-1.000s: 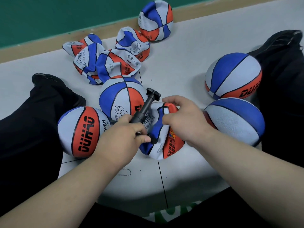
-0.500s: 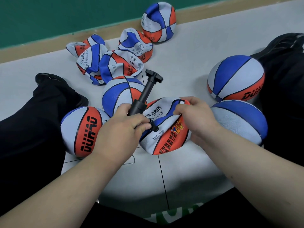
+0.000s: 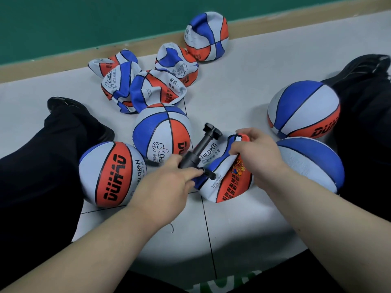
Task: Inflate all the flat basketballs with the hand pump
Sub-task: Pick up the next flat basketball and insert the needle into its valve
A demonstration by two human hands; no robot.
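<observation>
Forearms come in bare from the bottom edge and converge on a deflated blue, white and orange basketball (image 3: 229,182). It lies crumpled on the grey tiled floor (image 3: 232,98) between the person's spread legs.

Left hand (image 3: 167,185) is knuckles up, with fingers curled round the lower end of a black plastic hand pump (image 3: 201,149). The pump tilts up and away to the right, its T-handle (image 3: 211,130) at the top. Its nozzle end sits against the deflated basketball's skin.

Right hand (image 3: 258,157) pinches a folded upper edge of the same ball between thumb and fingers, wrist bent slightly inward.

Round inflated balls in the same colours ring the hands:
- left inflated ball (image 3: 110,174), marked DUHAO
- centre inflated ball (image 3: 163,132), just behind the pump
- far right inflated ball (image 3: 304,108)
- near right inflated ball (image 3: 311,163), just beside the right wrist

Heap of crumpled flat balls (image 3: 148,85) lies further back. A half-collapsed ball (image 3: 207,37) sits at the foot of the green wall (image 3: 105,22).

Black trouser legs (image 3: 42,166) flank both sides.
</observation>
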